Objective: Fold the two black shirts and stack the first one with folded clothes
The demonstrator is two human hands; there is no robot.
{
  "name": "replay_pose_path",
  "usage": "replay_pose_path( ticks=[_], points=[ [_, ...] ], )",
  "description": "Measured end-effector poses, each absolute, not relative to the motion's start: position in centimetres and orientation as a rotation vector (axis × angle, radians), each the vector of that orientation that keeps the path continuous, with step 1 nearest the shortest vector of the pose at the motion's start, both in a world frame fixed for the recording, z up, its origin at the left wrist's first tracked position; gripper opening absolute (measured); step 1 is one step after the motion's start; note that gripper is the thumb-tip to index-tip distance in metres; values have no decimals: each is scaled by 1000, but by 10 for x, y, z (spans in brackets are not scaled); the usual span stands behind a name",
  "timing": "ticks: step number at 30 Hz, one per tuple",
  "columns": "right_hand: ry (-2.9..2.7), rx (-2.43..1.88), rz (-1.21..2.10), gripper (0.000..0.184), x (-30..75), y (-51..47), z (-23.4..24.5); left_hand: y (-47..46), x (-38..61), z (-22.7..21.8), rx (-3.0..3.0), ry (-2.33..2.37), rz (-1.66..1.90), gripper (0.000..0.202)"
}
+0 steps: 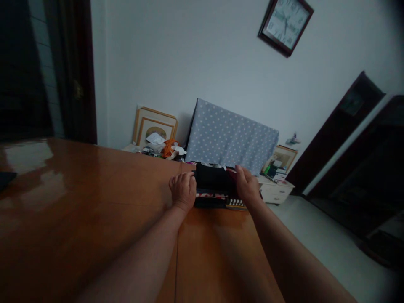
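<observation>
A stack of folded clothes (211, 201) lies on the wooden table (120, 235), near its far edge. Its top piece is a folded black garment (213, 179). Below that show a red-and-white patterned layer, dark cloth and a black-and-white patterned piece. My left hand (184, 189) is closed at the left side of the black garment, fingers curled on its edge. At the opposite side, my right hand (248, 185) grips the garment's right end, thumb uppermost. The far fingers of my right hand are hidden.
Behind the table a polka-dot cloth (233, 134) covers a wide flat object. Picture frames (156, 120) and an orange bag (169, 148) are at its left. A white drawer cabinet (275, 193) stands at the right. A dark object (6, 179) lies at the table's left.
</observation>
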State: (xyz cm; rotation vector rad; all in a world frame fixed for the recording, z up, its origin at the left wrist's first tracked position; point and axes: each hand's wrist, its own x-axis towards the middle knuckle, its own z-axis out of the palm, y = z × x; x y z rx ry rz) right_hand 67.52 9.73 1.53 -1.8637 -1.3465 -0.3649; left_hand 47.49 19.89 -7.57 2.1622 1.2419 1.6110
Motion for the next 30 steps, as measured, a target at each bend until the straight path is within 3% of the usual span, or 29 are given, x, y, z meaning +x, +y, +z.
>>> replay_pose_path(
  ticks=[4, 11, 19, 30],
  points=[
    [-1448, -1928, -412, 52, 681, 60, -10, 198, 480, -67, 2261, 1093, 1597, 40],
    [-1837, -2163, -512, 60, 664, 49, -19, 192, 482, -62, 2415, 995, 1382, 39],
    [-1839, -2226, -509, 58, 665, 49, -20, 194, 481, -64, 2414, 984, 1311, 39],
    [-1740, -2175, -675, 54, 666, 44, -24, 200, 477, -65, 2364, 933, 1488, 42]
  ],
)
